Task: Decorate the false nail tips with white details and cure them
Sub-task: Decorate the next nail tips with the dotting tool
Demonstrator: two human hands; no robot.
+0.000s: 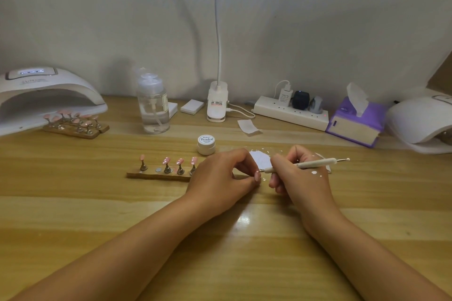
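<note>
A pale wooden table (pixel 122 215) with a lengthwise grain is filling the near scene, and a bright light is reflecting off it between the forearms. Creased white cloth (pixel 122 19) is hanging behind it as a backdrop.

Along the far edge, 2 white curing lamps are sitting, 1 at the left (pixel 46 95) with its display glowing and 1 at the right (pixel 420 120). Between them are standing a clear pump bottle (pixel 152 105), a clip-on desk light (pixel 217 102), a power strip (pixel 291 112) and a purple tissue box (pixel 354 122).

The left hand (pixel 220 178) is curling its fingers and pinching a pink false nail tip (pixel 257 175) above the table. The right hand (pixel 298 176), dotted with white, is gripping a dotting pen (pixel 305 164) like a pencil, its point meeting that tip.

Just left of the hands, a wooden stand (pixel 159 175) is carrying 4 more pink tips (pixel 167 160). Further stands (pixel 75 127) are waiting at the mouth of the left lamp.

A small white jar (pixel 206 144) beyond the hands is showing "Painted" on its lid; other labels are too blurred to read.
</note>
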